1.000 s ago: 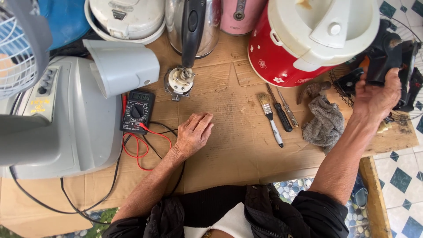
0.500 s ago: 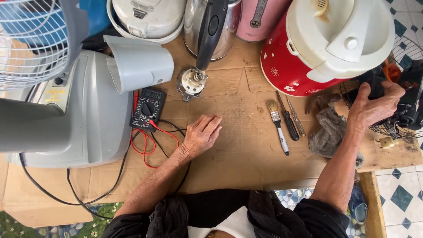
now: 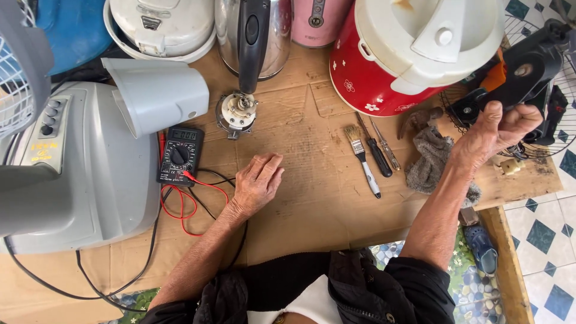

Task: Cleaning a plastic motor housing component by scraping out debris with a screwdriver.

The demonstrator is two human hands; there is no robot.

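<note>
Right hand (image 3: 501, 129) grips a black motor housing (image 3: 519, 75) at the far right edge of the surface (image 3: 312, 204), beside the red-and-white cooker (image 3: 414, 54). Left hand (image 3: 257, 183) lies flat and released on the cardboard mid-surface, well apart from the housing, just right of the multimeter (image 3: 179, 156). Brush (image 3: 360, 157) and screwdrivers (image 3: 378, 150) lie between the hands.
</note>
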